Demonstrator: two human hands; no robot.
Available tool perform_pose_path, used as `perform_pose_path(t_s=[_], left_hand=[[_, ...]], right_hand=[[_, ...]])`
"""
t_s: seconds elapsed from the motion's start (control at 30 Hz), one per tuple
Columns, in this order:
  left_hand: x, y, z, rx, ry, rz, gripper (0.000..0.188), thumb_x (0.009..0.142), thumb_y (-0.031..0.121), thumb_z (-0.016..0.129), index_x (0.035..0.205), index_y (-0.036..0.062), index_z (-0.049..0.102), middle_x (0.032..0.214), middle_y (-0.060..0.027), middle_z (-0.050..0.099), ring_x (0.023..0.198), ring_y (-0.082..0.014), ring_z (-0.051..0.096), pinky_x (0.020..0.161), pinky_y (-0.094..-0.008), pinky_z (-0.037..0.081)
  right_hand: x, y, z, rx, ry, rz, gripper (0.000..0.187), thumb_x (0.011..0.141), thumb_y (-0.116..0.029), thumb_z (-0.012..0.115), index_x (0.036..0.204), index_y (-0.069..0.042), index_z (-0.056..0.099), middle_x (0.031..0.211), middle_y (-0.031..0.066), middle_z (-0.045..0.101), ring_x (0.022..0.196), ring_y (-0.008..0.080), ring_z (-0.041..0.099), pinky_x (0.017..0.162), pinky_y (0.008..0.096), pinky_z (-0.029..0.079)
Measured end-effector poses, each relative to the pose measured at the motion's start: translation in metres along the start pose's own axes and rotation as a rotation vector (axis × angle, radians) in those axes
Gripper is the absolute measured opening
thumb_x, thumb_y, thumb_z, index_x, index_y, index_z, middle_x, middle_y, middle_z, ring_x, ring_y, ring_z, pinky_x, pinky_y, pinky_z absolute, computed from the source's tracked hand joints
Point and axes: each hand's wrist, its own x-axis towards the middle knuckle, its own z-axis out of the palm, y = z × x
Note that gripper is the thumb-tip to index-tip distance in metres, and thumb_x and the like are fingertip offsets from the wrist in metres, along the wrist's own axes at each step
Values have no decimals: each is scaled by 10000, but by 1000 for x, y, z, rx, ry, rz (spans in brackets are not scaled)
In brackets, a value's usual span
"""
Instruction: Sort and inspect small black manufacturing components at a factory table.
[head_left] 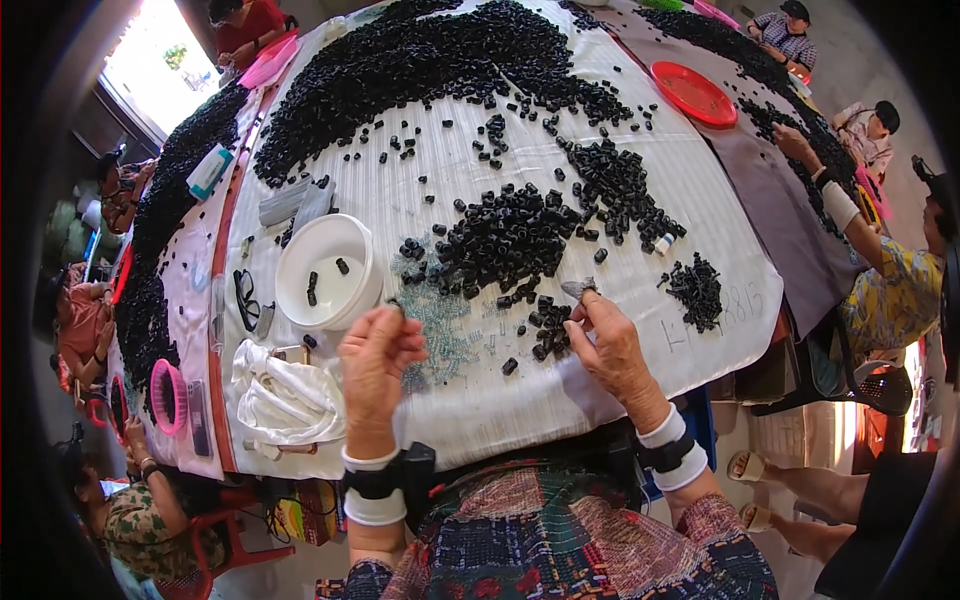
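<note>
My left hand [378, 355] is raised to the right of a white plastic bowl [288, 290], its thumb and fingers pinched together. A small dark piece shows at its fingertips, probably one of the black parts. My right hand [612, 345] pinches a small grey pointed piece [577, 288], whose exact kind I cannot make out. Between and beyond my hands lies a heap of short black cylindrical parts [515, 235]. Beside the left hand spread tiny pale bluish see-through pieces [440, 330]. A few black parts [313, 290] lie inside the bowl.
A larger black heap [420, 55] covers the table's far side. Smaller black pieces [695, 292] are piled at right. A bunched white cloth [285, 390], eyeglasses [245, 298] and a grey cloth [295, 203] lie at left. A red tray [694, 93] sits far right. Several people work around neighbouring tables.
</note>
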Motion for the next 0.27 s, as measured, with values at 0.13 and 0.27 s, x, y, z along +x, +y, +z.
perform_pose_path(t_s=[0.13,0.27], left_hand=[[18,29,-22,-83,153,129,153,900,162,609,977,30,597,820,-114,670,663,-169,663,540,-283,576],[35,48,-42,-173,313,161,185,896,155,614,1031,37,572,857,-112,673,674,-181,670,539,-278,573]], right_hand=[[6,-1,11,-8,-92,-43,234,788,-55,616,993,15,526,812,157,589,786,327,579,695,407,471],[13,5,26,-56,-161,-66,283,796,-70,618,1054,7,531,874,179,605,851,336,585,741,401,481]])
